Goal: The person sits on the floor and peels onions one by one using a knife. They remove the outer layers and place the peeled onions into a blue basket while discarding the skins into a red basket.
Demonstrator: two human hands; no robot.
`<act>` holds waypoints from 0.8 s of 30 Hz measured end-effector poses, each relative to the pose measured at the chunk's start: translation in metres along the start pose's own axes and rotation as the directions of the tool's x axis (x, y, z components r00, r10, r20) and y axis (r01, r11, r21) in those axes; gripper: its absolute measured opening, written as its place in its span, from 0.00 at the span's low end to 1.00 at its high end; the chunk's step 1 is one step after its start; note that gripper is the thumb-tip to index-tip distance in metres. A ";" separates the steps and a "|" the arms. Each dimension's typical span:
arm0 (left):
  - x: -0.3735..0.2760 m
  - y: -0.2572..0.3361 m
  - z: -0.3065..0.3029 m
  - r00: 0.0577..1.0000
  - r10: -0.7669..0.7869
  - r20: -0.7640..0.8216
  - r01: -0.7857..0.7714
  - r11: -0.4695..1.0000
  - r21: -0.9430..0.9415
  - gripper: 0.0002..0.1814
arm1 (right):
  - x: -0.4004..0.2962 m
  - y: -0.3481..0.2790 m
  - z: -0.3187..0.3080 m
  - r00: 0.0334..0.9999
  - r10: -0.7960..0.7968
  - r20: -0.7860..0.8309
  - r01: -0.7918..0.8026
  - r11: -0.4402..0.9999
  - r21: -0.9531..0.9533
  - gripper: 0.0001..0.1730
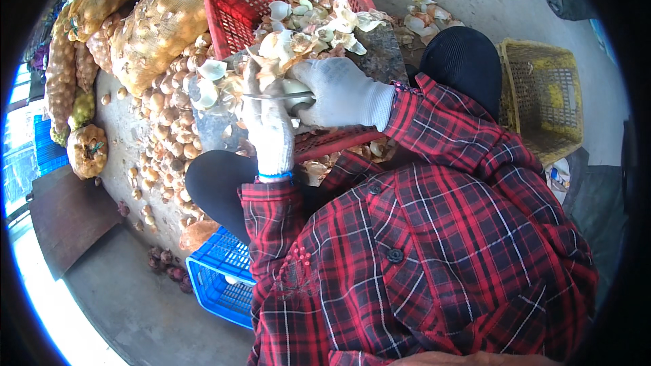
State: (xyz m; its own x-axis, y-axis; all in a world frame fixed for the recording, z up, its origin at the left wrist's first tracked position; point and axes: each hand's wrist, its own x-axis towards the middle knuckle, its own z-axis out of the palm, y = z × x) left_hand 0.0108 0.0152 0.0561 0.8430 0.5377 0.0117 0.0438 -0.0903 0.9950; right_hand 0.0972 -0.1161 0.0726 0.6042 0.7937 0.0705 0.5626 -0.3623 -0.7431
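My right hand, in a white knit glove, curls around a pale, partly peeled onion. Across the front of that onion runs a thin metal knife blade, reaching from my left fingers to the right-hand grip. Close beside it, my left hand wears a soiled white glove, fingers pointing away from me; which hand grips the knife cannot be told, as its handle is hidden. Both hands are above a dark, worn board in front of me. Onion skins and peelings are heaped behind my hands.
Beyond the board stands a red plastic crate. Loose onions cover the floor to the left, below full mesh sacks. A yellow crate sits at right, a blue crate by my left leg. Skins litter the floor.
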 end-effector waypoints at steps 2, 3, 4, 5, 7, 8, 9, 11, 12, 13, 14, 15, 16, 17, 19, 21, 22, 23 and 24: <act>0.001 0.012 0.004 0.991 -0.113 -0.072 0.093 0.967 -0.237 0.30 | -0.002 0.004 0.002 0.998 0.006 -0.064 0.001 0.994 0.110 0.23; 0.004 0.016 0.005 0.980 -0.175 -0.098 0.126 0.918 -0.377 0.29 | -0.001 0.005 0.003 0.995 0.004 -0.096 0.012 0.986 0.165 0.25; 0.004 0.023 0.004 0.963 -0.250 -0.100 0.207 0.925 -0.318 0.29 | -0.002 0.008 0.004 0.989 -0.003 -0.150 0.038 0.973 0.228 0.28; 0.004 0.021 0.004 0.968 -0.235 -0.085 0.191 0.915 -0.357 0.29 | -0.002 0.009 0.002 0.990 0.032 -0.136 0.007 0.962 0.274 0.28; 0.005 0.011 0.002 0.977 -0.203 -0.069 0.153 0.885 -0.439 0.29 | -0.001 0.006 -0.005 0.992 0.091 -0.091 -0.053 0.933 0.357 0.28; 0.006 0.005 -0.002 0.971 -0.220 -0.099 0.173 0.920 -0.351 0.28 | -0.001 0.003 -0.007 0.994 0.074 -0.081 -0.045 0.949 0.311 0.29; 0.006 0.000 -0.005 0.979 -0.193 -0.070 0.163 0.938 -0.305 0.28 | -0.001 0.005 -0.005 0.995 0.046 -0.089 -0.022 0.968 0.250 0.29; 0.007 -0.006 -0.011 0.990 -0.142 -0.005 0.138 0.968 -0.210 0.28 | 0.001 0.010 0.001 0.995 -0.011 -0.102 0.024 0.992 0.125 0.28; 0.008 0.002 -0.011 0.972 -0.211 0.102 0.232 0.928 -0.293 0.29 | 0.001 0.012 0.000 0.997 -0.010 -0.074 0.018 0.994 0.109 0.27; 0.005 0.010 -0.008 0.980 -0.173 0.100 0.194 0.943 -0.269 0.30 | 0.003 0.009 -0.002 0.999 -0.017 -0.042 0.021 0.995 0.100 0.26; 0.000 0.017 -0.001 0.986 -0.136 0.100 0.157 0.957 -0.243 0.30 | 0.004 0.008 -0.003 1.000 -0.023 -0.011 0.024 0.996 0.090 0.26; -0.003 0.024 0.004 0.990 -0.096 0.105 0.118 0.968 -0.223 0.31 | 0.004 0.008 -0.004 0.999 -0.039 -0.015 0.040 0.997 0.068 0.25; -0.004 0.032 0.005 0.982 -0.130 0.133 0.158 0.961 -0.227 0.32 | 0.003 0.009 -0.004 0.998 -0.055 -0.019 0.056 0.997 0.046 0.25; -0.003 0.029 0.003 0.982 -0.133 0.131 0.160 0.960 -0.230 0.32 | 0.002 0.009 -0.004 0.997 -0.071 -0.022 0.072 0.997 0.023 0.24; 0.001 0.022 -0.002 0.984 -0.136 0.115 0.160 0.959 -0.234 0.31 | 0.003 0.007 -0.003 0.996 -0.070 -0.050 0.072 0.997 0.034 0.24; 0.003 0.012 -0.002 0.987 -0.149 0.059 0.159 0.956 -0.248 0.30 | 0.003 0.006 -0.003 0.993 -0.082 -0.086 0.087 0.995 0.054 0.25; 0.005 0.009 -0.002 0.988 -0.154 0.031 0.157 0.954 -0.255 0.30 | 0.003 0.007 -0.002 0.990 -0.094 -0.109 0.102 0.992 0.069 0.26; 0.006 0.007 -0.004 0.986 -0.164 0.028 0.165 0.940 -0.299 0.30 | 0.003 0.007 -0.002 0.986 -0.106 -0.132 0.118 0.990 0.083 0.27; 0.006 0.006 -0.004 0.984 -0.175 0.023 0.172 0.922 -0.347 0.31 | 0.003 0.008 -0.002 0.984 -0.103 -0.148 0.121 0.986 0.118 0.27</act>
State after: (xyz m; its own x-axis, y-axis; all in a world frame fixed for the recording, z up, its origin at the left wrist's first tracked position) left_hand 0.0143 0.0215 0.0629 0.8346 0.5255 -0.1649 -0.0003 0.2998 0.9540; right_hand 0.1046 -0.1182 0.0684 0.6194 0.7461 0.2444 0.5610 -0.2028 -0.8025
